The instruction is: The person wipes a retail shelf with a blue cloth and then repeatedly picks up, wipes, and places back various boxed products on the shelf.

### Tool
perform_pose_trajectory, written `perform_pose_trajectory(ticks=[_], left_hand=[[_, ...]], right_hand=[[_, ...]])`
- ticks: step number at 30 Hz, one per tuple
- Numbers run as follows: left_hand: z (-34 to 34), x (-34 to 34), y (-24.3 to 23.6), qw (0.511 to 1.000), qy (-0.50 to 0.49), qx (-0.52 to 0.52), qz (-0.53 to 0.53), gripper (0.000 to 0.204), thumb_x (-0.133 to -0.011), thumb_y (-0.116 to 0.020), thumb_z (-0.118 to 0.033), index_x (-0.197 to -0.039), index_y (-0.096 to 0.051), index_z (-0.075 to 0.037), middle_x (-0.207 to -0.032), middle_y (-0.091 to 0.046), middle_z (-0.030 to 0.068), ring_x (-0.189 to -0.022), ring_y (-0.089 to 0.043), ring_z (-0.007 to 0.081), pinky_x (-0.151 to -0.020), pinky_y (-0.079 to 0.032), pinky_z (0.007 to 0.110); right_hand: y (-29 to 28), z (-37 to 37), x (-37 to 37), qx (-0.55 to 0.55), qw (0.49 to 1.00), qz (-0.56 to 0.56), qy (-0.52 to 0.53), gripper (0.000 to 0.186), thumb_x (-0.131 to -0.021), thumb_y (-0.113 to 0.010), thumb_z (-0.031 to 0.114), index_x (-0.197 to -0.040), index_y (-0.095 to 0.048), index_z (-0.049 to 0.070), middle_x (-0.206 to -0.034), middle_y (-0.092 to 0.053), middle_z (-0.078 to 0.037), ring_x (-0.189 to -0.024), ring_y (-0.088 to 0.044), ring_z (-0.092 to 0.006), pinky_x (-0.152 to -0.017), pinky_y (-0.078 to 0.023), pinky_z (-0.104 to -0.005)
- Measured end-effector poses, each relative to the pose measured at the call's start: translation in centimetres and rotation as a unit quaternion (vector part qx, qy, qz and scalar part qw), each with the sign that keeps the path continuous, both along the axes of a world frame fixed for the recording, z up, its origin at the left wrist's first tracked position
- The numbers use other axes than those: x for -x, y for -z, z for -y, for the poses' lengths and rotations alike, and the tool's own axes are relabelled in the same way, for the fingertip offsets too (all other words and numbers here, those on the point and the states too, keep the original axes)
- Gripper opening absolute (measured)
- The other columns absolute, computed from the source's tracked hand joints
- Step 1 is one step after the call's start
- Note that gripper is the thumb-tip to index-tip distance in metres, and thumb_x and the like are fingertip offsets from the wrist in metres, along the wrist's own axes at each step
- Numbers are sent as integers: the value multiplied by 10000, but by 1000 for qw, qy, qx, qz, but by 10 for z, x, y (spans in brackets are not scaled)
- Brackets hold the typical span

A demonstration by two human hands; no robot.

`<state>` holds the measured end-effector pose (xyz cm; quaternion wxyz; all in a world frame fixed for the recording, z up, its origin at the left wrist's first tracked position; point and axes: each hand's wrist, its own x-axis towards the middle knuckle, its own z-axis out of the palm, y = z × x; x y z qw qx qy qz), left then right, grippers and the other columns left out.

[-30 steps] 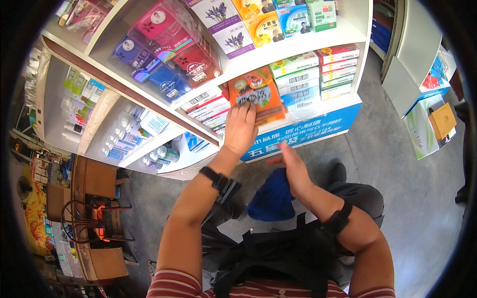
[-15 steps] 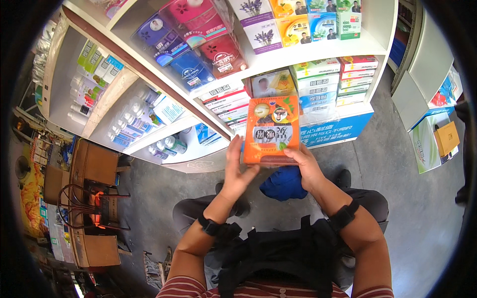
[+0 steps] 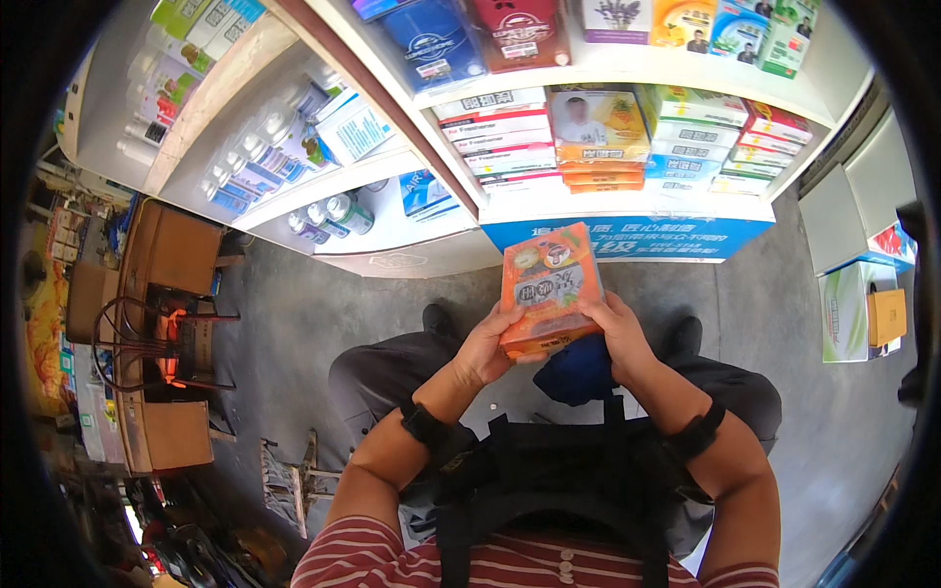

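Observation:
An orange box (image 3: 554, 284) with fruit pictures and a shiny wrap is gripped between both hands in front of the shelf. My left hand (image 3: 487, 341) holds its lower left corner, and my right hand (image 3: 618, 328) holds the lower right edge with the thumb on the front. A dark blue cloth (image 3: 573, 372) bunches under the box beside my right hand; whether that hand also grips it is hidden. On the low shelf ahead are a pile of orange boxes (image 3: 600, 132), white-and-red boxes (image 3: 505, 137) to their left, and white-and-green boxes (image 3: 696, 137) to their right.
The white shelf unit (image 3: 627, 206) with a blue front panel stands ahead. Bottles and cans (image 3: 260, 162) fill the side shelves at left. A wooden desk (image 3: 157, 343) and a metal chair (image 3: 127, 333) are further left. An open carton (image 3: 845, 309) lies at right.
The orange box has come away from the shelf, toward me, and is tilted. My left hand has closed on its lower left corner. The view has shifted, showing the shelved orange pile more fully.

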<state>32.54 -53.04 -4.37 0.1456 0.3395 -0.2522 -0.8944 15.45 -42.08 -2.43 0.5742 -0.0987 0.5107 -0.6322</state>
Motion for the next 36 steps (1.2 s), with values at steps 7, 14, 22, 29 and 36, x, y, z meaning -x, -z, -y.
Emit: perform_pose_trajectory(ticks=[7, 14, 22, 29, 36], left_hand=[[18, -34, 6, 992, -88, 91, -25, 546, -815, -584, -143, -1310, -365, -76, -1155, -545, 122, -900, -609, 239, -460, -552, 308], [71, -75, -7, 937, -211, 260, 94, 677, -761, -560, -94, -1387, -302, -98, -1122, -566, 108, -748, -617, 171, -375, -446, 243], [115, -97, -36, 941, -185, 247, 139, 614, -744, -562, -128, -1333, -406, -48, -1024, -603, 81, -658, -586, 133, -327, -332, 223], [160, -122, -59, 925, -126, 300, 198, 501, -780, -550, -180, -1255, -454, -54, -983, -611, 73, -638, -584, 127, -340, -343, 219], [246, -80, -9, 932, -229, 245, 142, 306, -831, -559, -199, -1119, -508, -108, -950, -602, 35, -737, -566, 150, -442, -385, 247]], right_hand=[[-4, 18, -5, -41, 987, -26, -153, 447, -844, -617, 267, -1160, -516, -32, -971, -607, -102, -887, -560, -142, -811, -416, -265], [-5, 16, -13, -15, 968, -59, -244, 303, -866, -585, 211, -1067, -585, -16, -809, -621, -88, -754, -583, -140, -722, -427, -236], [-4, 13, -11, -7, 958, -168, -234, 259, -859, -596, 181, -1036, -594, -7, -779, -615, -56, -731, -597, -128, -675, -465, -269], [-18, 5, -6, 4, 909, -311, -278, 257, -868, -587, 140, -1081, -582, -3, -780, -619, -42, -713, -563, -84, -662, -456, -246], [-36, 4, -14, 1, 892, -331, -309, 266, -854, -583, 210, -1049, -604, 31, -752, -627, -77, -690, -587, -186, -640, -460, -306]])
